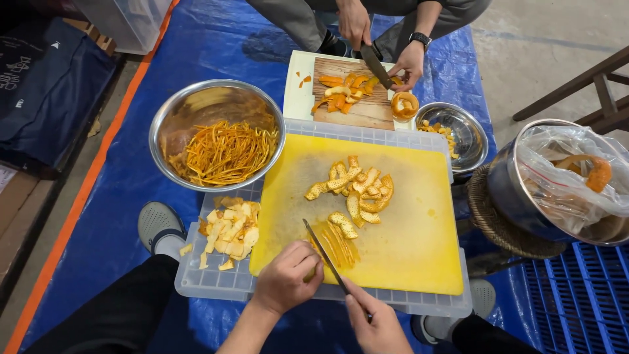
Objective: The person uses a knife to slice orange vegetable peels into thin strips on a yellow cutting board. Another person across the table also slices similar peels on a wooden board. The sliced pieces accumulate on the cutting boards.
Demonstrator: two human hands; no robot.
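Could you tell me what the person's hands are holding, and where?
Right hand grips a knife by its handle; left hand pins a peel piece, mostly hidden.

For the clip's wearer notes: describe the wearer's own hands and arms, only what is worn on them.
Both are bare. The left hand and its forearm show no glove, sleeve, watch or ring. The right hand is also ungloved, with no ring showing; its wrist is cut off by the frame edge. The watch on a dark strap belongs to another person across the boards, not the wearer.

Right hand (375,322) gripping knife (324,252), left hand (286,275) pinning peel strips (339,244), yellow board (393,236)
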